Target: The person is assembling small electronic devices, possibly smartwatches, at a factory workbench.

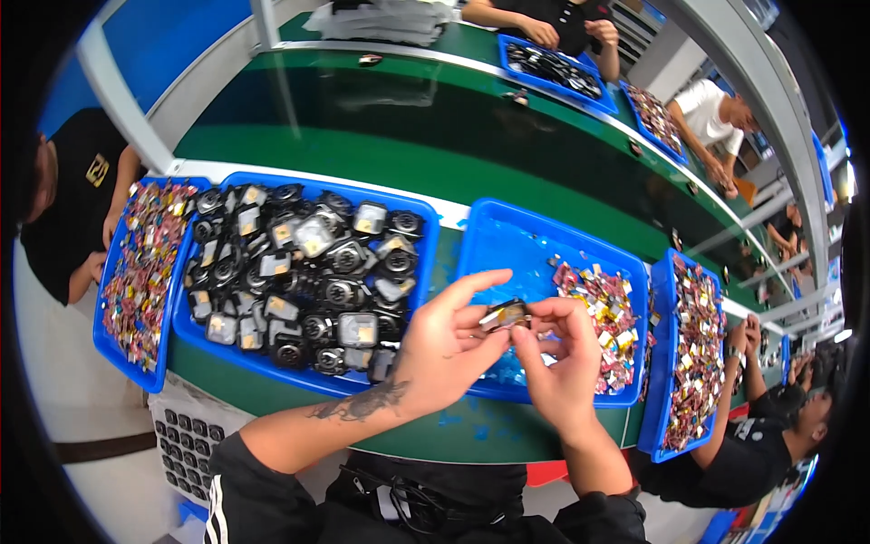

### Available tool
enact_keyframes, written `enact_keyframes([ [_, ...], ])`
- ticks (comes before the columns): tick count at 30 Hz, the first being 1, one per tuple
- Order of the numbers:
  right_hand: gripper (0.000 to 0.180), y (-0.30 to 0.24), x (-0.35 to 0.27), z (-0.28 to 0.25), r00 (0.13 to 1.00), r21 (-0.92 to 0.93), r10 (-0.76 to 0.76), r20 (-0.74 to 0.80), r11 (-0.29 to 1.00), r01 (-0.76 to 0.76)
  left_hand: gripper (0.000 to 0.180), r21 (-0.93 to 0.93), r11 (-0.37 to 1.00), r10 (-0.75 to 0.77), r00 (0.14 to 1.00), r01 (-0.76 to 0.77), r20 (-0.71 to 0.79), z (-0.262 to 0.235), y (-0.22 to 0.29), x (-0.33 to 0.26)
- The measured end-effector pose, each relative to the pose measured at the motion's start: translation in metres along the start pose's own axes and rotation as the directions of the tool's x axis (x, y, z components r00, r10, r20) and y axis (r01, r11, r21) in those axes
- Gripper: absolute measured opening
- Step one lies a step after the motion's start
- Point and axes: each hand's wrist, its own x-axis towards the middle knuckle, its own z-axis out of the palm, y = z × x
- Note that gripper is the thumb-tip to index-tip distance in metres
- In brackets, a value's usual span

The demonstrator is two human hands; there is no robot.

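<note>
A small dark watch case (506, 316) with a gold and silver face is held between my two hands. My left hand (444, 340) grips it from the left with thumb and fingers, the index finger stretched out above. On its other side, my right hand (564, 363) pinches its edge between thumb and fingertips. Both hands are over a blue tray (485, 218), whose right side holds a heap of small pink, gold and silver parts (607, 317). To the left, several black watch cases (344, 258) fill a second blue tray (433, 263), some showing round sensor backs.
Blue bins of small mixed parts (140, 281) stand at far left and right (696, 354). Beyond the trays runs a green conveyor belt (362, 136) carrying scattered pieces. Co-workers sit at left, right and across the belt. A black gridded tray (188, 444) is at lower left.
</note>
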Motion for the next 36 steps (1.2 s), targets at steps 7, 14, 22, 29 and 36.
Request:
enact_keyframes([
  [7, 0.045, 0.018, 0.122, -0.019, 0.964, 0.031, 0.135, 0.23, 0.989, -0.146, 0.063, 0.195, 0.967, 0.206, 0.95, -0.162, -0.233, -0.007, 0.013, -0.004],
  [14, 0.075, 0.145, 0.237, -0.045, 0.931, -0.518, 0.364, -0.03, 0.791, -0.326, 0.014, 0.605, 0.57, 0.201, 0.808, -0.556, 0.554, -0.01, 0.145, -0.091],
  [22, 0.043, 0.143, 0.239, -0.048, 0.894, -0.386, 0.448, 0.015, 0.827, -0.408, 0.016, 0.093, 0.259, 0.852, 0.273, -0.961, 0.446, -0.002, 0.117, -0.086],
  [29, 0.034, 0.133, 0.237, -0.052, 0.838, -0.306, 0.546, 0.001, 0.798, -0.519, 0.024, 0.109, 0.526, 0.69, 0.498, -0.844, 0.525, -0.055, 0.135, -0.102],
  [36, 0.016, 0.005, 0.169, 0.064, 0.812, -0.305, -0.299, 0.501, 0.817, 0.489, 0.024, 0.843, 0.039, 0.855, 0.454, -0.537, 0.25, -0.105, 0.085, -0.035],
])
